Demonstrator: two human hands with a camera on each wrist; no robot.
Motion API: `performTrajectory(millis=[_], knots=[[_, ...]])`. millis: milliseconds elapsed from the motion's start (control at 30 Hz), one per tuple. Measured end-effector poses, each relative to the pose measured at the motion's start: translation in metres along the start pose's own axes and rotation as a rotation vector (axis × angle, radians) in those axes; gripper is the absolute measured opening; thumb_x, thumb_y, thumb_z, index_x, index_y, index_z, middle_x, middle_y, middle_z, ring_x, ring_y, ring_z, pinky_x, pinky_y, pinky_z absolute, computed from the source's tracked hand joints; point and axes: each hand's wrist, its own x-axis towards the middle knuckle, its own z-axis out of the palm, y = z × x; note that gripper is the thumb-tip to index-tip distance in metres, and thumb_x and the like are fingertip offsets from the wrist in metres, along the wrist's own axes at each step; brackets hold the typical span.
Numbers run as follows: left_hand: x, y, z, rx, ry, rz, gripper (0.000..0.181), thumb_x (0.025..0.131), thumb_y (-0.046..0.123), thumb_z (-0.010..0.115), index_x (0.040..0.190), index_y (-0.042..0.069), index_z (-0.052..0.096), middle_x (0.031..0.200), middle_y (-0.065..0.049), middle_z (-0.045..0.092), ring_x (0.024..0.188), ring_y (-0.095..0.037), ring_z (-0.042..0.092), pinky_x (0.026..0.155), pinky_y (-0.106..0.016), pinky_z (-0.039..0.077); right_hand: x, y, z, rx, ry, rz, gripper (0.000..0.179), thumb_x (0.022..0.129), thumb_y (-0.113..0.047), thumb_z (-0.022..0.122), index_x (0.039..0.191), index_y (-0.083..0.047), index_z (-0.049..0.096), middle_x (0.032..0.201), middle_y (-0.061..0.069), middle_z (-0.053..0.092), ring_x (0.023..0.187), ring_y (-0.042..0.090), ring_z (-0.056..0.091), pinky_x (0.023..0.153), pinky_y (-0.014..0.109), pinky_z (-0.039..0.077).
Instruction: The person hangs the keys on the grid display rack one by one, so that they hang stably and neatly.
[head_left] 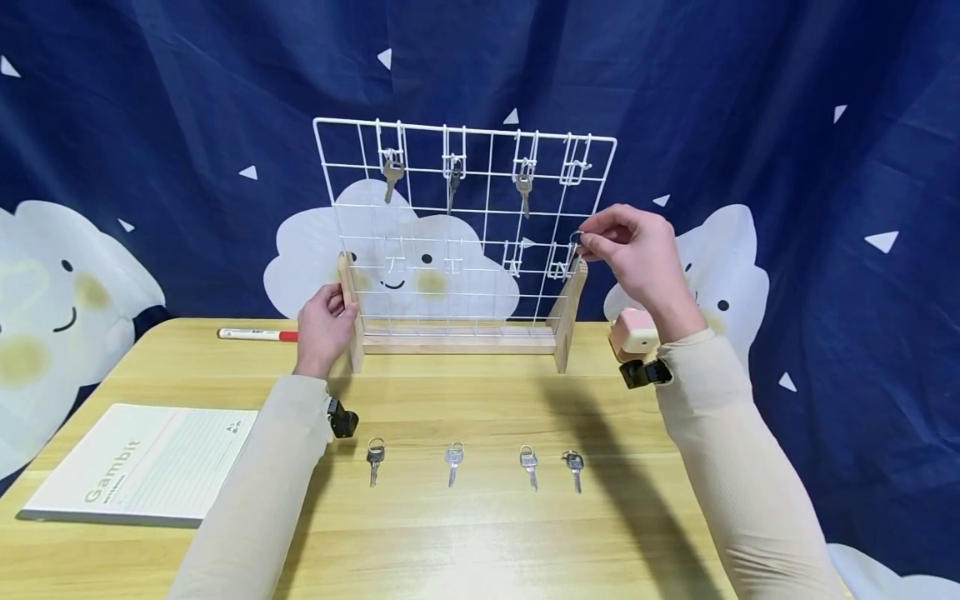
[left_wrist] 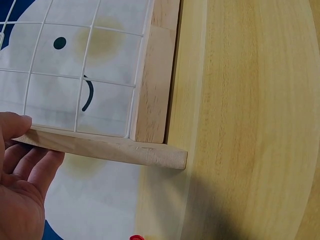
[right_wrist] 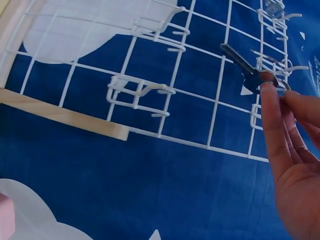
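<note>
A white wire grid rack (head_left: 487,208) stands upright in a wooden base (head_left: 457,343), with hooks in an upper and a lower row. Three keys hang from the upper hooks: a left key (head_left: 392,177), a dark middle key (head_left: 453,179) and a right key (head_left: 524,190). The upper right hook (head_left: 575,172) bears no key. My left hand (head_left: 326,327) grips the rack's left wooden upright (left_wrist: 100,148) between thumb and fingers. Between thumb and fingertips my right hand (head_left: 628,250) pinches a key (right_wrist: 243,61) by its ring, beside the rack's right edge.
Several keys with rings, among them a dark key (head_left: 375,461), lie in a row on the table (head_left: 420,550). A notebook (head_left: 142,462) and a red-capped marker (head_left: 257,335) are at left. A pink and white block (head_left: 633,335) stands right of the rack, before a blue curtain (head_left: 225,75).
</note>
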Motion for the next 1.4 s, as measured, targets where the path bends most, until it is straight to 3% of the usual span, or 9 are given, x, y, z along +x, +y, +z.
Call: performTrajectory(millis=[200,800,967,1400], knots=[[-0.001,0.001,-0.001,0.002,-0.010,-0.017,0.043,0.096,0.005,0.058,0.138,-0.004,0.051,0.133,-0.023,0.056,0.123,-0.030,0.054,0.103,-0.035,0.046,0.008,-0.011,-0.003,0.037,0.030,0.001,0.011,0.090,0.002,0.068,0.100,0.005,0.070,0.090,0.013,0.071,0.071,0.009,0.069,0.072,0.021,0.059],[-0.001,0.001,0.001,-0.004,0.006,-0.004,0.042,0.095,0.004,0.058,0.136,-0.005,0.052,0.132,-0.024,0.056,0.122,-0.031,0.055,0.102,-0.036,0.046,0.036,-0.022,-0.008,0.348,0.172,-0.035,0.009,0.086,0.011,0.067,0.095,0.009,0.069,0.080,0.014,0.069,0.068,0.018,0.069,0.070,0.024,0.060],[0.000,0.000,0.002,-0.021,0.025,0.024,0.040,0.094,0.002,0.060,0.133,-0.007,0.054,0.129,-0.026,0.058,0.120,-0.032,0.056,0.101,-0.034,0.048,0.043,-0.023,-0.010,0.338,0.180,-0.009,0.010,0.086,0.009,0.068,0.096,0.008,0.069,0.081,0.012,0.068,0.070,0.020,0.069,0.072,0.023,0.060],[-0.001,0.000,0.001,-0.009,0.009,0.015,0.042,0.095,0.002,0.058,0.136,-0.007,0.051,0.133,-0.025,0.056,0.122,-0.031,0.055,0.102,-0.035,0.047,0.057,-0.018,-0.009,0.341,0.169,0.050,0.009,0.088,0.009,0.066,0.097,0.008,0.068,0.082,0.012,0.067,0.071,0.017,0.069,0.071,0.023,0.060]])
